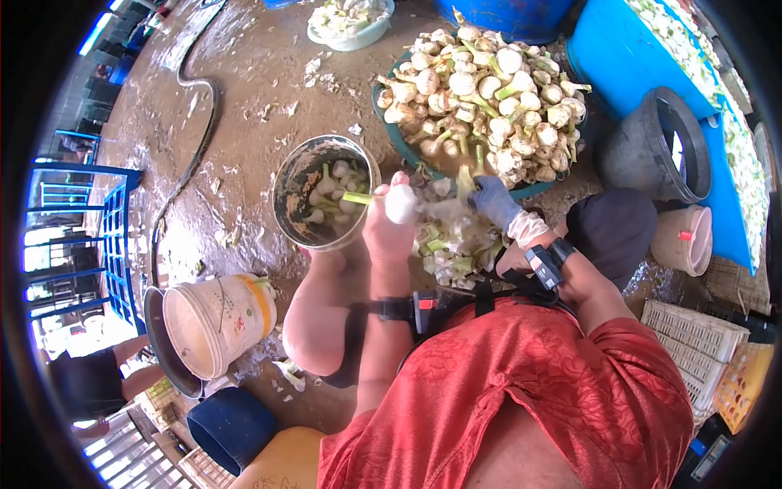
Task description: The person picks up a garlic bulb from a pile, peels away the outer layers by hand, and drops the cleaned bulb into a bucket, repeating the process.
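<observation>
A white, peeled-looking garlic bulb (400,204) with a cut green stem is gripped in my left hand (388,232), which is bare and closed around it. To the right, my right hand (495,204) wears a blue-grey glove, and its fingers are closed on a pale, blurred strip of garlic peel (466,181). Below both hands lies a heap of garlic peelings (452,248) between my legs. Left of my left hand stands a metal pot (281,200) with several clean white bulbs inside. In front, unpeeled garlic bulbs (489,90) are piled high in a green basin (399,134).
At right are a dark bucket (631,159), a pink bucket (680,236) and blue bins (619,65) of peelings. A white bucket (216,322) lies at left. A hose (191,167) crosses the wet floor. A bowl of peelings (350,37) sits far off. Another person's arm (138,367) shows at left.
</observation>
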`<state>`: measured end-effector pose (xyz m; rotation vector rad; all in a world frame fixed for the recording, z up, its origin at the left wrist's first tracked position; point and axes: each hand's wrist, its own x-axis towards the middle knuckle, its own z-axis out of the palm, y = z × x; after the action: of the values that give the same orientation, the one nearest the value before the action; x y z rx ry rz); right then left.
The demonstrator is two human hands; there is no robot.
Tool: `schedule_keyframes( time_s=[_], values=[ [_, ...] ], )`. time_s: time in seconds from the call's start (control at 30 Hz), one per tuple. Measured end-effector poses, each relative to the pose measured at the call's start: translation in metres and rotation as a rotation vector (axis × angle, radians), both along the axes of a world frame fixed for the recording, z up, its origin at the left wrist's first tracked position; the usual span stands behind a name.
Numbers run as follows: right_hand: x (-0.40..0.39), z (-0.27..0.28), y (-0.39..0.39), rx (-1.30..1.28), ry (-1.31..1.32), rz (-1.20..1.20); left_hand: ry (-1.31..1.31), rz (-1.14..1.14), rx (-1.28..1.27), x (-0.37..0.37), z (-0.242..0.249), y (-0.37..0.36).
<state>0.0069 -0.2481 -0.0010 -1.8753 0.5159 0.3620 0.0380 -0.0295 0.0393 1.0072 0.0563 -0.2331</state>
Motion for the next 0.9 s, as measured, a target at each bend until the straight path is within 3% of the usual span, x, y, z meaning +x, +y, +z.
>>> schedule_keyframes(
  time_s=[0.03, 0.07, 0.13, 0.17, 0.27, 0.33, 0.4, 0.43, 0.53, 0.6, 0.63, 0.67, 0.73, 0.77, 0.83, 0.87, 0.9],
  values=[
    [-0.009, -0.012, 0.001, -0.282, -0.160, 0.175, 0.127, -0.001, -0.341, 0.004, -0.006, 0.006],
    [-0.015, -0.023, -0.002, -0.280, -0.159, 0.176, 0.252, -0.001, -0.683, 0.008, -0.013, 0.010],
    [-0.023, -0.030, -0.004, -0.511, -0.053, 0.618, 0.300, -0.009, -0.688, 0.008, -0.010, 0.010],
    [-0.027, -0.037, -0.006, -0.391, 0.057, 0.733, 0.346, -0.018, -0.694, 0.009, -0.009, 0.010],
    [-0.036, -0.040, 0.003, -0.396, -0.166, 0.812, 0.413, -0.023, -0.756, 0.006, -0.012, 0.006],
    [-0.031, -0.025, 0.017, -0.536, -0.292, 0.753, 0.388, -0.049, -0.758, 0.004, -0.015, 0.005],
    [-0.022, 0.013, 0.031, -0.027, -0.412, 0.322, 0.425, -0.005, -0.690, 0.004, -0.015, 0.002],
    [-0.019, 0.029, 0.039, -0.027, -0.411, 0.320, 0.426, -0.007, -0.689, 0.003, -0.013, -0.001],
    [-0.012, 0.049, 0.061, 0.046, -0.434, 0.285, 0.503, 0.108, -0.575, -0.001, -0.023, -0.009],
    [-0.009, 0.042, 0.072, -0.309, -0.747, 0.278, -0.231, 0.001, 0.471, -0.003, -0.054, -0.006],
    [-0.006, 0.037, 0.073, -0.382, -0.822, 0.281, -0.330, 0.087, 0.712, -0.006, -0.060, -0.006],
    [-0.005, 0.032, 0.069, -0.381, -0.822, 0.284, -0.329, 0.089, 0.712, -0.004, -0.065, -0.004],
    [-0.006, 0.053, 0.061, 0.438, -0.442, 0.109, -0.199, 0.104, 0.566, -0.003, -0.068, -0.001],
    [-0.009, 0.068, 0.055, 0.605, -0.293, -0.098, -0.196, 0.107, 0.567, -0.005, -0.061, -0.001],
    [-0.007, 0.063, 0.042, 0.688, -0.253, -0.137, 0.418, 0.139, -0.378, -0.008, -0.007, -0.011],
    [-0.004, 0.059, 0.031, 0.771, -0.216, -0.179, 0.418, 0.138, -0.382, -0.008, -0.008, -0.010],
    [0.003, 0.024, 0.017, 0.287, -0.071, 0.242, 0.307, 0.129, -0.145, -0.007, -0.010, -0.008]
  ],
)
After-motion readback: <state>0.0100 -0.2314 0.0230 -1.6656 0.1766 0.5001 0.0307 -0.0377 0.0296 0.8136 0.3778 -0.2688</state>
